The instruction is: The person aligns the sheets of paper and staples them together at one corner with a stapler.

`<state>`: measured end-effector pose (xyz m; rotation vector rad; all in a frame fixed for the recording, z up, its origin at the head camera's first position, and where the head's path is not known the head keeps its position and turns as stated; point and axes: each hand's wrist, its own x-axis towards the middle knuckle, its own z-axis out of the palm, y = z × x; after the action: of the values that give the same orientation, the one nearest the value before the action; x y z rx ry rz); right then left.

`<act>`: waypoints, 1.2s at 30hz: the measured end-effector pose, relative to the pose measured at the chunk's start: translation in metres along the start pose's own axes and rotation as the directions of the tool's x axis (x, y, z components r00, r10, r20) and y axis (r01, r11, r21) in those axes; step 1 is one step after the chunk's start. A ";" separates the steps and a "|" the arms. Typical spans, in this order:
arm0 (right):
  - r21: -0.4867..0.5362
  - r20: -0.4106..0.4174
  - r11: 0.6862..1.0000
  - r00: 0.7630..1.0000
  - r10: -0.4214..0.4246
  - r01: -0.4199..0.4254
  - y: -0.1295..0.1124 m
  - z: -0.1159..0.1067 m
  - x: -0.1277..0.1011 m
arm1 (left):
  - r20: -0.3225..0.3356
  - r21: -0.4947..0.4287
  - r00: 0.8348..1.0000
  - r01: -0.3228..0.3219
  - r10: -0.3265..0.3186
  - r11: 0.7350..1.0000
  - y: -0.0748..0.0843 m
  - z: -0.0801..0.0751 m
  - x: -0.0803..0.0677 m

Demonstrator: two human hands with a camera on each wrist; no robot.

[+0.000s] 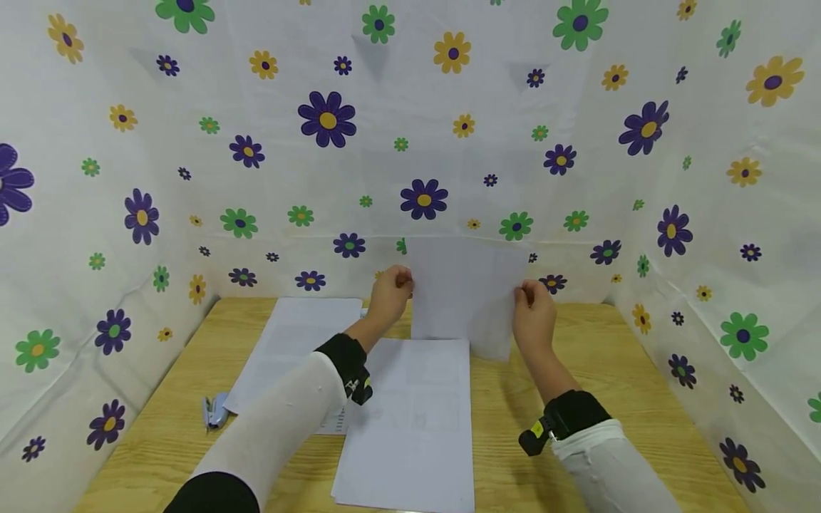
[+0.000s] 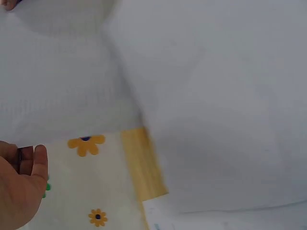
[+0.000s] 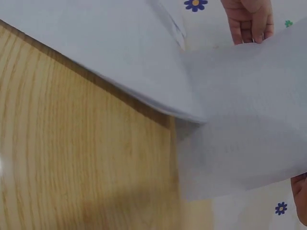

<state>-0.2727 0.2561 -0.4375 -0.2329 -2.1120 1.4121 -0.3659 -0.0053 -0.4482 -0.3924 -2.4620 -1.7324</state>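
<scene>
Both hands were raised above the bench (image 1: 577,399), each pinching one side edge of a single white sheet (image 1: 465,296) held upright between them. The left hand (image 1: 388,293) gripped the sheet's left edge with fingers curled over it; the right hand (image 1: 534,313) clamped the opposite edge the same way. The hands stood well apart, with the sheet stretched between them and its lower edge just above the bench.

Directly below the hands and nearer the person lay a stack of paper (image 1: 410,427), squared up lengthwise. To the left of the left hand lay another pile of sheets (image 1: 295,342), and beyond it, near the bench's left edge, a small stapler (image 1: 214,411), or so it seemed, since it showed small in the head view.

As a judgement: one sheet had been lifted clear and was in the air, not yet laid on either pile. The stapler lay untouched, so any fastening remained undone.
</scene>
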 end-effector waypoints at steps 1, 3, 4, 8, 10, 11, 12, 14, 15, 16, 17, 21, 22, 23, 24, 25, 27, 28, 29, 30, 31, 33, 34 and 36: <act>0.006 -0.004 1.000 1.000 -0.015 0.015 -0.003 -0.001 0.000 | -0.008 -0.004 1.000 -0.014 0.014 1.000 0.004 -0.002 0.001; 0.021 -0.005 0.999 0.999 -0.033 0.034 -0.008 -0.003 0.000 | -0.022 -0.002 0.999 -0.043 0.042 0.999 0.012 -0.007 0.003; 0.027 -0.006 0.999 0.999 -0.044 0.044 -0.010 -0.004 0.000 | -0.027 0.002 0.997 -0.065 0.065 0.998 0.015 -0.010 0.004; 0.064 -0.009 0.994 0.996 -0.093 0.094 -0.018 -0.004 -0.003 | -0.042 0.043 0.988 -0.145 0.147 0.988 0.026 -0.025 0.004; 0.090 -0.007 0.989 0.993 -0.116 0.116 -0.022 -0.004 -0.004 | -0.047 0.054 0.982 -0.178 0.181 0.983 0.032 -0.034 0.002; 0.107 -0.004 0.986 0.992 -0.126 0.125 -0.024 -0.003 -0.005 | -0.051 0.057 0.981 -0.183 0.186 0.982 0.034 -0.039 0.000; 0.121 -0.002 0.984 0.991 -0.135 0.134 -0.027 -0.003 -0.006 | -0.053 0.062 0.980 -0.189 0.192 0.980 0.037 -0.043 -0.002; 0.149 0.007 0.978 0.989 -0.149 0.146 -0.032 -0.002 -0.008 | -0.056 0.068 0.978 -0.199 0.203 0.978 0.041 -0.051 -0.008; 0.160 0.011 0.976 0.989 -0.150 0.146 -0.035 -0.001 -0.009 | -0.057 0.071 0.977 -0.202 0.206 0.977 0.044 -0.055 -0.011; 0.170 0.015 0.975 0.989 -0.147 0.143 -0.038 -0.001 -0.010 | -0.058 0.075 0.976 -0.204 0.209 0.976 0.046 -0.059 -0.013; 0.179 0.021 0.974 0.989 -0.145 0.139 -0.041 0.000 -0.012 | -0.060 0.078 0.976 -0.204 0.209 0.976 0.048 -0.063 -0.016; 0.195 0.052 0.974 0.991 -0.125 0.112 -0.054 0.004 -0.019 | -0.072 0.080 0.977 -0.196 0.201 0.977 0.052 -0.078 -0.028; 0.202 0.062 0.974 0.991 -0.120 0.105 -0.057 0.005 -0.021 | -0.074 0.075 0.978 -0.190 0.196 0.979 0.053 -0.082 -0.031; 0.210 0.073 0.973 0.991 -0.115 0.098 -0.060 0.005 -0.023 | -0.074 0.072 0.979 -0.184 0.189 0.980 0.054 -0.085 -0.034; 0.217 0.083 0.972 0.991 -0.108 0.088 -0.063 0.006 -0.024 | -0.074 0.067 0.980 -0.179 0.184 0.981 0.054 -0.088 -0.037; 0.222 0.093 0.972 0.990 -0.102 0.080 -0.067 0.007 -0.026 | -0.072 0.064 0.982 -0.172 0.176 0.983 0.054 -0.091 -0.040; 0.230 0.110 0.971 0.990 -0.092 0.065 -0.074 0.007 -0.030 | -0.062 0.059 0.985 -0.157 0.161 0.986 0.054 -0.097 -0.046; 0.231 0.118 0.971 0.989 -0.087 0.058 -0.078 0.007 -0.032 | -0.055 0.055 0.986 -0.153 0.156 0.987 0.053 -0.100 -0.049; 0.229 0.127 0.972 0.989 -0.081 0.050 -0.080 0.007 -0.034 | -0.049 0.052 0.988 -0.146 0.149 0.988 0.052 -0.102 -0.052; 0.227 0.137 0.973 0.988 -0.075 0.042 -0.082 0.007 -0.035 | -0.041 0.047 0.989 -0.139 0.141 0.989 0.052 -0.104 -0.056; 0.224 0.149 0.974 0.986 -0.069 0.034 -0.083 0.006 -0.037 | -0.032 0.042 0.991 -0.129 0.130 0.991 0.051 -0.106 -0.059; 0.224 0.177 0.975 0.983 -0.056 0.015 -0.081 0.007 -0.039 | -0.017 0.032 0.995 -0.102 0.102 0.994 0.050 -0.110 -0.065; 0.222 0.191 0.975 0.980 -0.049 0.006 -0.080 0.007 -0.040 | -0.013 0.027 0.996 -0.086 0.086 0.996 0.050 -0.112 -0.067; 0.217 0.219 0.976 0.975 -0.040 -0.009 -0.076 0.007 -0.041 | -0.002 0.023 0.999 -0.051 0.051 0.998 0.049 -0.115 -0.073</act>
<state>-0.2301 0.1996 -0.3870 0.0298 -2.1043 1.7125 -0.2900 -0.1085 -0.3806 -0.4462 -2.4462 -1.6821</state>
